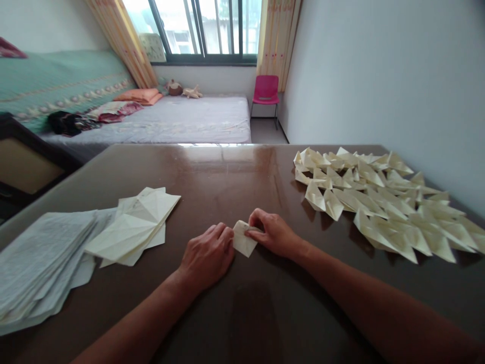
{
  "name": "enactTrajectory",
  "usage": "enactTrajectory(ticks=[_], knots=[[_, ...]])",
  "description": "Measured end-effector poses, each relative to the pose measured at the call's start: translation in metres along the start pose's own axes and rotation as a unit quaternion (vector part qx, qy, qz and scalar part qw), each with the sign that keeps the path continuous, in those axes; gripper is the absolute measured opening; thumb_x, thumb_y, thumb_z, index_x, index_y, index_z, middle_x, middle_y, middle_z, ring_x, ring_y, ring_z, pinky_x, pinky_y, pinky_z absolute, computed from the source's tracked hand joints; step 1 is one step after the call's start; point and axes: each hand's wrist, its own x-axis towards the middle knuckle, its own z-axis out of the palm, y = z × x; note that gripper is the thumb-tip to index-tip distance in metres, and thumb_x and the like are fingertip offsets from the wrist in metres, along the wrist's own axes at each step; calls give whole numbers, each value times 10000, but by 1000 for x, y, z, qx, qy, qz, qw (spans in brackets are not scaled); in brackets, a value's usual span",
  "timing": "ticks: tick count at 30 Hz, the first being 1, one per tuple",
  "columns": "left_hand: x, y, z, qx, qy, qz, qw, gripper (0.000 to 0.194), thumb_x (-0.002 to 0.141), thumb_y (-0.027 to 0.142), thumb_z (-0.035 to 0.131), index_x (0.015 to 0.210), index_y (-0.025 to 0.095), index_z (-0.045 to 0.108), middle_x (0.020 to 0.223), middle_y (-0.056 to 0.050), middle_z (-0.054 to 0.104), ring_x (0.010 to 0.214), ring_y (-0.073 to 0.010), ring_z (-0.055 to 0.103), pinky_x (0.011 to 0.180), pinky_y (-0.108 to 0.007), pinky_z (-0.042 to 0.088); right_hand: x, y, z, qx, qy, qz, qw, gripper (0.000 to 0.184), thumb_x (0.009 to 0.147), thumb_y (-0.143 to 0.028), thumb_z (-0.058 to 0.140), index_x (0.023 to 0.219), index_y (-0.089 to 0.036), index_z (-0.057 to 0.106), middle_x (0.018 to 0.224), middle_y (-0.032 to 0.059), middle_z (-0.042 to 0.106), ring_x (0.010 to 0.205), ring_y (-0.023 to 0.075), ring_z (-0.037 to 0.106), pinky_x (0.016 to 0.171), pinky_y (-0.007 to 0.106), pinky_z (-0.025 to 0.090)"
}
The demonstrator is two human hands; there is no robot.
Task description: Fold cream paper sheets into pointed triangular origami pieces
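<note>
A small cream piece of folded paper [244, 243] lies between my hands at the middle of the brown table [212, 177]. My right hand [273, 231] pinches its upper right edge between thumb and fingers. On the opposite side, my left hand [212, 250] is closed, its curled fingertips at the paper's left edge and partly hidden. To the left is a fanned pile of creased cream paper sheets [136, 222]. Many folded paper boats [379, 192] stand in rows at the right.
A thick stack of printed sheets [41, 258] lies at the table's left edge. Beyond the table are a bed [204, 119] and a pink chair [265, 90]. A dark wooden chair [30, 162] stands at the left, and a white wall [379, 76] runs along the right.
</note>
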Motion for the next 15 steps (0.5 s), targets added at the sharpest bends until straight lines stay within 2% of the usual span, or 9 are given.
enactTrajectory(ticks=[2, 4, 6, 8, 11, 13, 15], knots=[[1, -1, 4, -29, 44, -41, 998, 216, 941, 350, 403, 1035, 203, 532, 1019, -36, 600, 856, -151, 599, 634, -241, 448, 0, -2, 1, 73, -7, -25, 997, 112, 838, -294, 599, 863, -195, 552, 733, -37, 594, 657, 101, 522, 603, 219, 364], [2, -3, 6, -66, 80, -45, 994, 282, 944, 378, 421, 1157, 219, 515, 1110, -48, 596, 923, -151, 602, 680, -234, 461, -1, -5, 2, 115, 1, -57, 992, 96, 838, -284, 601, 856, -196, 566, 747, -38, 591, 671, 98, 523, 623, 215, 384], [4, -6, 7, -126, 86, -15, 988, 253, 942, 351, 440, 1137, 240, 557, 1065, -39, 621, 955, -155, 593, 764, -245, 464, -1, -7, 3, 144, 19, -70, 987, 104, 828, -281, 614, 873, -199, 567, 789, -32, 601, 705, 101, 535, 653, 217, 408], [5, -8, 7, -205, 77, -15, 976, 201, 934, 334, 456, 1006, 226, 610, 923, -21, 636, 855, -139, 593, 749, -239, 464, -1, -7, 6, 172, 41, -56, 983, 171, 807, -292, 634, 925, -203, 546, 827, -26, 612, 717, 105, 550, 660, 224, 431], [8, -10, 10, -328, 81, -95, 936, 183, 910, 351, 492, 896, 194, 584, 781, 10, 608, 662, -100, 554, 612, -204, 449, 3, -2, 8, 210, 61, -13, 976, 303, 758, -341, 678, 972, -204, 514, 841, -22, 611, 700, 110, 561, 623, 227, 451], [9, -10, 13, -409, 79, -128, 900, 172, 897, 356, 513, 889, 188, 546, 751, 27, 594, 631, -88, 548, 595, -195, 453, 6, 2, 8, 222, 68, 1, 973, 337, 734, -372, 698, 963, -199, 522, 870, -9, 611, 732, 119, 572, 623, 231, 461], [11, -9, 17, -487, 74, -133, 860, 168, 886, 354, 529, 884, 187, 509, 758, 31, 592, 662, -93, 572, 630, -204, 480, 9, 4, 7, 217, 110, 1, 970, 405, 698, -383, 730, 996, -194, 530, 990, 27, 613, 841, 140, 585, 668, 244, 476]])
